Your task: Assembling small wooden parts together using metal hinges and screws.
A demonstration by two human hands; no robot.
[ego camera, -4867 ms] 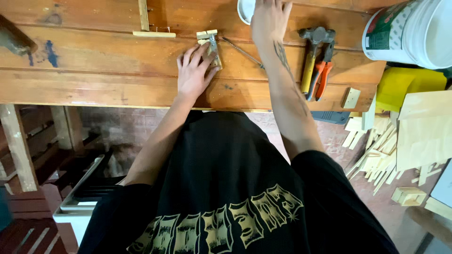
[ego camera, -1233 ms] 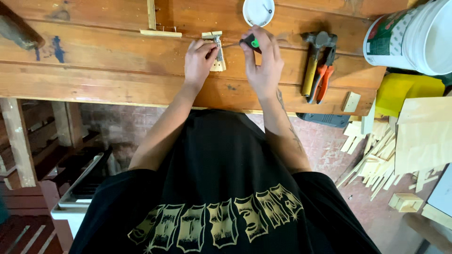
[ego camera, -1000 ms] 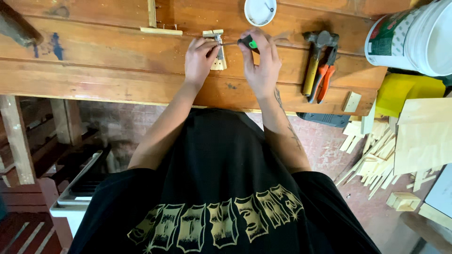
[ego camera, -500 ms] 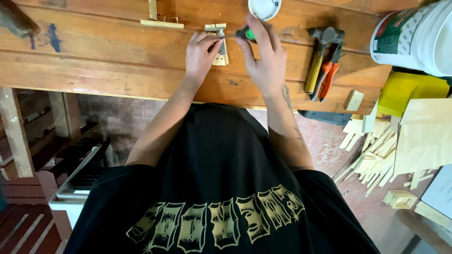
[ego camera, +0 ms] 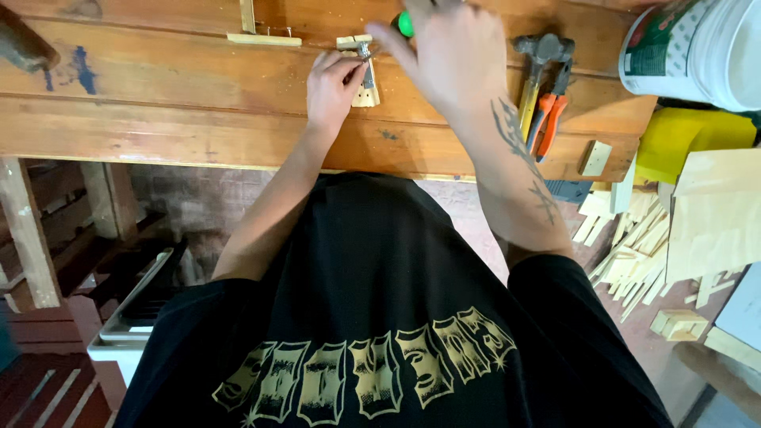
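The small wooden piece lies on the wooden workbench, long axis running from the person toward the bench's far edge. The left hand presses narrow fingers on it. The right hand hovers above, curled around a green-handled tool. To the right lie a hammer and orange pliers, with bare board on the left. Wood offcuts litter the floor.
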